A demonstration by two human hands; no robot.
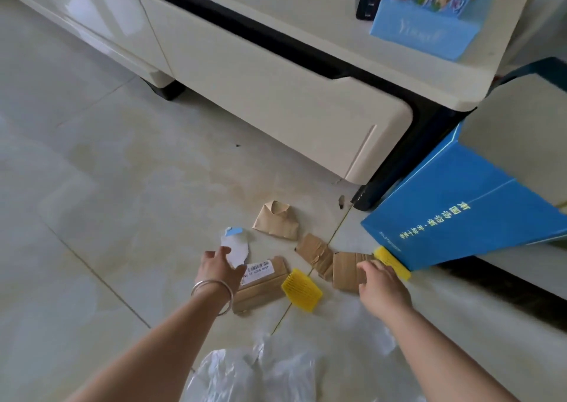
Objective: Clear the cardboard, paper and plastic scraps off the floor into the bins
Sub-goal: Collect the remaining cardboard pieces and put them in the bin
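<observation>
1. Pale tiled floor (92,187) beside a low cream cabinet (276,101) with black trim. A blue box (460,217) leans at the cabinet's right end. No bin is in view.
2. The scraps lie in a loose cluster in front of the cabinet corner: a folded cardboard piece (276,220) farthest out, a torn piece (316,254) right of it across a tile joint, a labelled piece (264,285) nearest the left wrist, and a flat piece (346,273) under the right hand.
3. Two yellow plastic scraps: one (302,289) between the hands, one (392,262) touching the blue box's lower edge.
4. Clear plastic film (254,371) is spread on the floor between the forearms, nearest the camera.
5. Left hand (219,268) pinches a white paper scrap (234,248), thumb on its left edge, the other fingers hidden beneath it. Whether the paper is lifted I cannot tell.
6. Right hand (383,285) rests on the flat piece with fingers curled at its far edge. Grip looks begun, but I cannot tell if it is closed.
7. Judgement: gathering stage, early, with most scraps on the floor.
8. Next move likely calls for securing both pieces, then finding the bins, which lie outside this view. The thin film will need bunching.
</observation>
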